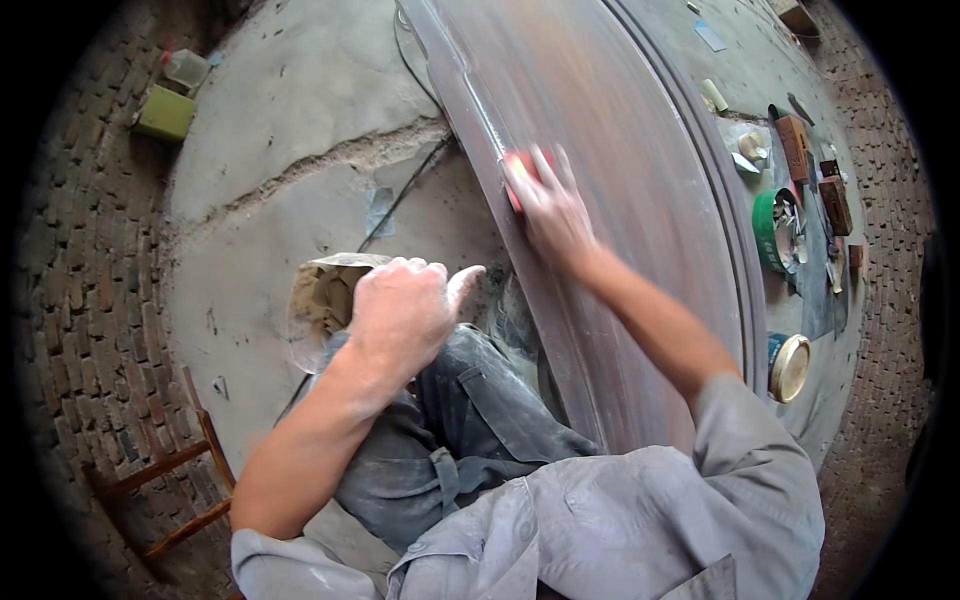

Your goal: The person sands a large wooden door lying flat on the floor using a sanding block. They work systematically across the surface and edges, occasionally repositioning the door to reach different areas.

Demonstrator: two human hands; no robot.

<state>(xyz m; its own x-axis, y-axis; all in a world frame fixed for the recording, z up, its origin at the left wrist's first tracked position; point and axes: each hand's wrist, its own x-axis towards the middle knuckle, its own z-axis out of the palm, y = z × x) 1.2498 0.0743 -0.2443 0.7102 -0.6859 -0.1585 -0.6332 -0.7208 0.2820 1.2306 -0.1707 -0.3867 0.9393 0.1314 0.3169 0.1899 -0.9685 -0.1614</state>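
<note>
My right hand [560, 215] presses a small red block [514, 168] against the left edge of a long, dusty, grey-brown panel [600, 170]. Its fingers reach over the block, and I cannot tell whether it is a sanding block or a spreader. A pale, shiny streak runs along the panel edge just beyond it. My left hand [405, 310] is closed above my knee with the thumb sticking out. Beside and partly behind it is an open, clear-sided container [305, 325] of tan material. What the left fingers hold, if anything, is hidden.
On the right floor sit a green tub [768, 232] of scraps, a pale-lidded bucket [790, 368] and brown bricks [795, 147]. A dark cable [408, 182] crosses the cracked concrete. A wooden ladder-like frame [165, 475] and a yellow-green box [165, 114] are left.
</note>
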